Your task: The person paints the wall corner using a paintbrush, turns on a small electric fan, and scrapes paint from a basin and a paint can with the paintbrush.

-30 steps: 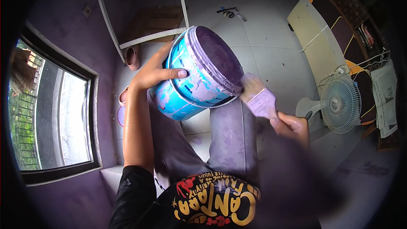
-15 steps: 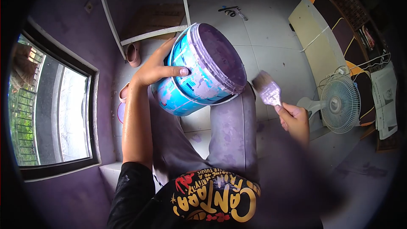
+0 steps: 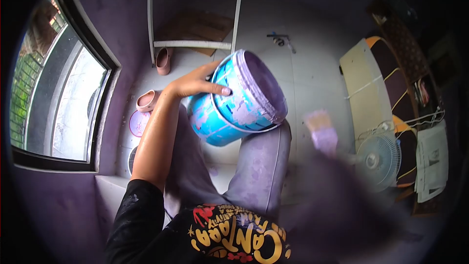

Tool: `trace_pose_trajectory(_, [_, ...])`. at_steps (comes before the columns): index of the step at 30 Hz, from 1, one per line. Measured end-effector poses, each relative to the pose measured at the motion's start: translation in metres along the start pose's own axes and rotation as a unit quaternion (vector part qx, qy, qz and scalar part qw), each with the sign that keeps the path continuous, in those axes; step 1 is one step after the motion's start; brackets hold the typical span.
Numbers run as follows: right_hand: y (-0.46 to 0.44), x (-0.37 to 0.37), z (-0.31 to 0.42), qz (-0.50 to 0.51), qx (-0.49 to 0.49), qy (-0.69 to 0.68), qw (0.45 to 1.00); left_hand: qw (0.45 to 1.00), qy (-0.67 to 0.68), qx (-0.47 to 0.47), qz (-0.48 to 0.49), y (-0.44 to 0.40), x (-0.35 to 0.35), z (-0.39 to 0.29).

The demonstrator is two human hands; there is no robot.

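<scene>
**My left fingers (image 3: pixel 215 88) grip the bucket (image 3: pixel 249 95)**

Head view: they are clamped on its blue, paint-smeared side, thumb pressed outside. It tilts over my legs (image 3: pixel 261 176), between the fan (image 3: pixel 378 162) and the floor's (image 3: pixel 317 78) edge by the window (image 3: pixel 80 112). The paintbrush (image 3: pixel 323 138) is apart from its rim. A dark blur (image 3: pixel 342 200) hides my right fingers; I cannot tell their state.

White fan (image 3: pixel 378 160) near pale board (image 3: pixel 362 79); pink clogs (image 3: pixel 163 68) on floor (image 3: pixel 317 68) near window (image 3: pixel 73 90).

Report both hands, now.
Left hand: holding the blue, purple-smeared round plastic bucket.
Right hand: hidden by dark blur below the purple-smeared flat paintbrush; cannot tell.
</scene>
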State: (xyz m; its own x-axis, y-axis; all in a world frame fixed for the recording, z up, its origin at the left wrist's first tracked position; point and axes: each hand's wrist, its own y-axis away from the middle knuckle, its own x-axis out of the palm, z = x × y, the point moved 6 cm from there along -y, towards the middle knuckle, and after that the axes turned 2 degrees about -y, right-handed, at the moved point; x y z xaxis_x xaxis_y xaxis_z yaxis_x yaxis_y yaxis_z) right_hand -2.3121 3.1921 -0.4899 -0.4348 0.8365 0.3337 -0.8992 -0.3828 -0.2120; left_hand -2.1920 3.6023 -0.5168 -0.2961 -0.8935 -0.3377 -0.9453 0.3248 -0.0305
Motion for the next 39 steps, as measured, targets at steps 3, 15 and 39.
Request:
trace_pose_trajectory(3, [0.002,0.018,0.011,0.025,0.017,0.024,0.999,0.999,0.022,0.007,0.025,0.001,0.001,-0.002])
trace_pose_trajectory(15, [-0.005,-0.016,0.008,-0.284,-0.046,0.203,0.936,0.968,-0.193,0.071,0.143,-0.036,0.022,-0.098])
trace_pose_trajectory(39, [-0.105,0.058,0.045,-0.211,-0.210,0.035,0.954,0.964,-0.211,0.163,0.020,-0.004,0.028,-0.078])
